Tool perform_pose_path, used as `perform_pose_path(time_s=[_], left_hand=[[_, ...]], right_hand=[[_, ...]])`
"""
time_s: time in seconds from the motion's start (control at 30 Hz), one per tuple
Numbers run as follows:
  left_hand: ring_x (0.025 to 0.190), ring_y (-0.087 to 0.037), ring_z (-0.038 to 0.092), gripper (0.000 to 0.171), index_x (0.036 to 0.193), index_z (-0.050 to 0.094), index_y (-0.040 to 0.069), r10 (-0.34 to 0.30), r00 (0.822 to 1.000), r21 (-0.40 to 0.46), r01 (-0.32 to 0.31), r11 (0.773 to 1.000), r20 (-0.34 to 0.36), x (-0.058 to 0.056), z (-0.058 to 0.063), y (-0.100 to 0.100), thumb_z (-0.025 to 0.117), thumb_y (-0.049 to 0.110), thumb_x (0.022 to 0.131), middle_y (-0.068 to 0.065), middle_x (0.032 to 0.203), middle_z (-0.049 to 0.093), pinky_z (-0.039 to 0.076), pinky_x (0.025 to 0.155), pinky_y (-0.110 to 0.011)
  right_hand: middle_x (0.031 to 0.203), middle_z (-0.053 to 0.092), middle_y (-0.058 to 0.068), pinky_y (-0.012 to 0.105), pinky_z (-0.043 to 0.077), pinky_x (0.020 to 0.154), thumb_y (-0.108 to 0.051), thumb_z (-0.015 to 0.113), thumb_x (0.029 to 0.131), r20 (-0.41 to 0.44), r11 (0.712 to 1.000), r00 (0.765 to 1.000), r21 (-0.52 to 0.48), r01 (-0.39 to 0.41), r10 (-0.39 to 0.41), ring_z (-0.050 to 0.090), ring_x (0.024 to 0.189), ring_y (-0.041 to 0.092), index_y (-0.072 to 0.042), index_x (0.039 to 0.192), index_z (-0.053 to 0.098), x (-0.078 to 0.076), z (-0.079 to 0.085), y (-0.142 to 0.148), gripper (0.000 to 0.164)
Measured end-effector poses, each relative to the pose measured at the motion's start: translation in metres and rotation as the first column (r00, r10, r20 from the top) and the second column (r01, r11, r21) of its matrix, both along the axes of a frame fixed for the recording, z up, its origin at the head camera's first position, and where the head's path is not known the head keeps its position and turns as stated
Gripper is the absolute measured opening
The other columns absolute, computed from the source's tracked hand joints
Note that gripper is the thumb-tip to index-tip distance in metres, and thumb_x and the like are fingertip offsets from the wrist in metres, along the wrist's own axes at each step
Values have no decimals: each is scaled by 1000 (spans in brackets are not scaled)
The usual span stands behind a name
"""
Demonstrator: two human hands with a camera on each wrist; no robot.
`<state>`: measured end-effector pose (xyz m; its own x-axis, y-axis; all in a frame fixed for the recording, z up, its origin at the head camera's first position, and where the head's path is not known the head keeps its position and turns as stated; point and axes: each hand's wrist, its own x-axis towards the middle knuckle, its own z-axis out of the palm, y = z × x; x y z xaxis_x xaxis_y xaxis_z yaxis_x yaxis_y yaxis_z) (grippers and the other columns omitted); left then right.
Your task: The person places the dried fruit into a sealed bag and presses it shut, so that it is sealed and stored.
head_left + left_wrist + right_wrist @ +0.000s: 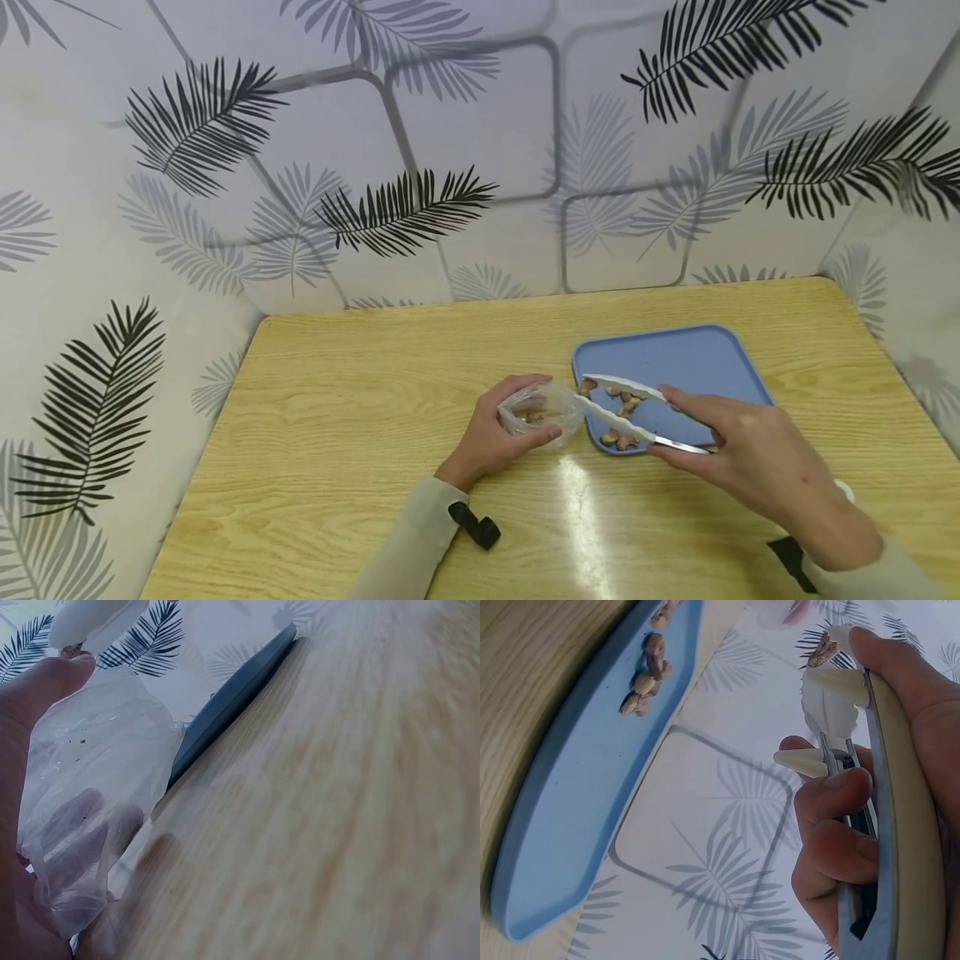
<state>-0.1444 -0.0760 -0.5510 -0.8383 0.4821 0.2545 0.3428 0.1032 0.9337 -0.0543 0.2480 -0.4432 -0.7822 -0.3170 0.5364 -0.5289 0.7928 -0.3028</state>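
My left hand holds a clear plastic bag, its mouth spread between thumb and fingers; a few brown bits show inside. With my right hand I grip a pair of tongs with white scalloped tips and metal handles. A knobbly brown piece sits between the tong tips, close by the bag's right edge. In the left wrist view the white tong tip appears above my left thumb. Several similar brown pieces lie on the blue tray.
The blue tray's raised rim stands at the right of the wood-grain table, just beyond the bag. A leaf-patterned wall covering rises behind the table and along its sides.
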Motion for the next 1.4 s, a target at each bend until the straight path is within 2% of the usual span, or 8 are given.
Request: perform_pose_path(time_s=[0.23, 0.43, 0.6, 0.7, 0.83, 0.93, 1.1, 1.4], left_hand=[[126, -28, 70, 65, 148, 65, 13, 6, 1000, -8, -6, 1000, -15, 0, 1, 0, 90, 9, 89, -8, 142, 71, 58, 107, -38], [124, -21, 70, 64, 147, 67, 21, 12, 1000, -2, -12, 1000, -10, 0, 0, 0, 91, 9, 88, -6, 142, 71, 56, 108, -35], [125, -17, 68, 64, 146, 67, 22, 17, 1000, -4, -17, 1000, -21, 0, 1, -1, 91, 11, 88, -4, 142, 72, 54, 109, -35], [124, -16, 67, 64, 147, 67, 17, 18, 999, -9, -19, 1000, -30, -1, 0, -1, 91, 11, 88, -4, 141, 72, 54, 107, -35], [122, -15, 68, 65, 147, 66, 12, 14, 999, -12, -14, 1000, -39, -1, -1, 0, 91, 10, 88, -5, 139, 73, 55, 104, -34], [120, -14, 68, 64, 147, 66, 15, 11, 999, -11, -11, 1000, -44, -1, -1, 0, 91, 9, 88, -6, 138, 73, 55, 102, -32], [120, -15, 67, 64, 146, 67, 22, 5, 999, -3, -5, 1000, -42, 0, -1, 0, 91, 9, 88, -6, 139, 72, 55, 101, -31], [121, -17, 68, 64, 146, 67, 21, 8, 999, -11, -8, 1000, -38, 0, 2, 0, 91, 10, 88, -6, 142, 71, 55, 102, -32]], right_hand=[[76, 72, -11, 13, 31, 51, -70, 75, 94, 28, 1000, 999, 8, -26, 26, 33, 60, -9, -9, 131, 81, -2, 3, -11, 71], [71, 67, -13, 12, 28, 51, -50, 94, 83, 41, 998, 997, 19, -59, 58, 30, 59, -9, -9, 133, 80, -4, 5, -21, 66], [90, 83, -1, 12, 31, 50, -39, 99, 78, 55, 996, 995, 10, -85, 85, 31, 57, -8, -9, 135, 79, -7, 7, -27, 67], [105, 86, 6, 18, 49, 54, -33, 102, 72, 48, 996, 995, 19, -90, 89, 62, 59, 1, -10, 135, 79, -8, 7, -32, 71], [114, 85, 12, 38, 65, 66, -30, 104, 68, 49, 995, 995, 21, -93, 92, 84, 89, 29, -9, 134, 79, -10, 6, -38, 73], [118, 84, 12, 36, 64, 65, -30, 104, 69, 63, 995, 993, 9, -99, 98, 84, 93, 29, -7, 133, 79, -10, 4, -42, 72], [114, 85, 12, 17, 45, 55, -29, 104, 69, 70, 994, 992, -9, -107, 107, 72, 70, 9, -8, 130, 81, -12, 2, -47, 69], [98, 84, 2, 15, 39, 55, -30, 104, 70, 75, 993, 990, -22, -119, 120, 56, 65, 0, -9, 132, 80, -15, 1, -52, 69]])
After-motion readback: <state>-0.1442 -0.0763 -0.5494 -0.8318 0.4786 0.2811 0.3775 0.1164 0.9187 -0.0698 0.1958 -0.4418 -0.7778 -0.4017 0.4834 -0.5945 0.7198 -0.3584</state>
